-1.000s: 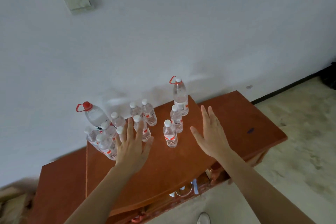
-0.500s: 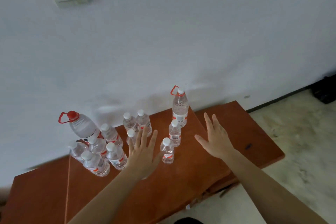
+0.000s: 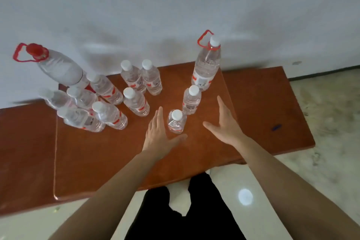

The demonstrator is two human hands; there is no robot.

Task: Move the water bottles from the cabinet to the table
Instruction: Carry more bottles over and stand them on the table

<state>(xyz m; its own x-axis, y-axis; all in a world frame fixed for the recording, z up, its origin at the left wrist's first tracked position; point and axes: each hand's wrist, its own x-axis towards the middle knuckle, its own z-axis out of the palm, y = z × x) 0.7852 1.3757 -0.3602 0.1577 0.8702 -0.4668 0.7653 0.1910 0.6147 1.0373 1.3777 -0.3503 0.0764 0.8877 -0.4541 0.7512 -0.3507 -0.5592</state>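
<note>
A small water bottle [image 3: 176, 122] was flanked by two hands above the wooden top [image 3: 116, 161].
The left hand [image 3: 157, 136] and right hand [image 3: 224, 128] were held outspread; nothing was gripped.

Ten small water bottles [image 3: 136, 102] (all white-capped), two large bottles [image 3: 206, 68] with red handles, two hands [image 3: 157, 136]

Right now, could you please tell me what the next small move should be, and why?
Probably close the left grip round the nearest bottle. It stands upright between that grip's straight fingers and its thumb. The right grip is open just beyond it, and neither holds anything yet.
</note>
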